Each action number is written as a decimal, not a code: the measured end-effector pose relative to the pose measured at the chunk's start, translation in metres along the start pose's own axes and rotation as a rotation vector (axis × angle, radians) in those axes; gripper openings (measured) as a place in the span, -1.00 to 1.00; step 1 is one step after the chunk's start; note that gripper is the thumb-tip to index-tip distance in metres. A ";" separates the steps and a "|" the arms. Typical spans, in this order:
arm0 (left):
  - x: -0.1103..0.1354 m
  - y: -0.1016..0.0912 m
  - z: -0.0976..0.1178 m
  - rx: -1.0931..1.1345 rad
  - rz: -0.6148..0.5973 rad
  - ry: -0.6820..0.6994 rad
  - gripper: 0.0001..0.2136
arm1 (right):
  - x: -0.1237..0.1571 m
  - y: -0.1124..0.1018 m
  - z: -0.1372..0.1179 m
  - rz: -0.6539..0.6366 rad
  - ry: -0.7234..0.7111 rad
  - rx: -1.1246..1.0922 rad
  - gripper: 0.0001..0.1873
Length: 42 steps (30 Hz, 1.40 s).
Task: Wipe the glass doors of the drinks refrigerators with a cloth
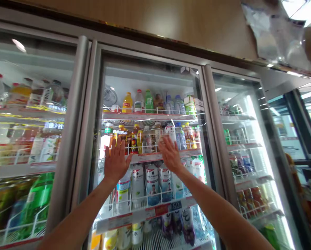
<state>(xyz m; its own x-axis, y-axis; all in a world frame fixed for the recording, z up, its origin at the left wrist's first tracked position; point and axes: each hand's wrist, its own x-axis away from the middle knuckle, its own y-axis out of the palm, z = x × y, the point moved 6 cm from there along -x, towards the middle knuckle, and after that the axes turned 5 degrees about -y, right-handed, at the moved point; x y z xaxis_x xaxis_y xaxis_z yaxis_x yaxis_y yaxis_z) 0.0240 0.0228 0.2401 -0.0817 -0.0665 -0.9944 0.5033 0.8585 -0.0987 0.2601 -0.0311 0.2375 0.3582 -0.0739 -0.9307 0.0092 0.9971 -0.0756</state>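
Both my arms reach up toward the glass door [150, 80] of a drinks fridge. My left hand [116, 161] is raised with its fingers stretched and spread, holding nothing. My right hand [170, 152] is also empty, its fingers extended and tilted left, slightly blurred. I cannot tell whether either palm touches the glass. Behind the hands, several bottles stand on wire-fronted shelves: an orange juice bottle [127, 102] and a green bottle [148, 101] on the upper shelf, with large white-and-blue labelled bottles [152, 185] lower down.
Vertical metal door handles [78, 114] flank the middle door; another handle [219, 128] is on its right. More bottles, including a large green one [42, 191], fill the left fridge section. A wooden panel [171, 21] runs above, with clear plastic sheeting [277, 34] hanging at upper right.
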 end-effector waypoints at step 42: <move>0.001 -0.005 -0.007 -0.028 0.023 0.068 -0.45 | -0.080 0.019 -0.059 -0.079 0.005 -0.002 -0.45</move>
<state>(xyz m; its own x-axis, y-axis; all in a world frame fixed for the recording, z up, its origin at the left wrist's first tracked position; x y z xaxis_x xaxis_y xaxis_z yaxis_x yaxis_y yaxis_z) 0.0154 0.0223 0.2400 -0.1294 -0.0130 -0.9915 0.4811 0.8735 -0.0743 0.1763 -0.0075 0.2894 0.3515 -0.1525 -0.9237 0.0353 0.9881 -0.1497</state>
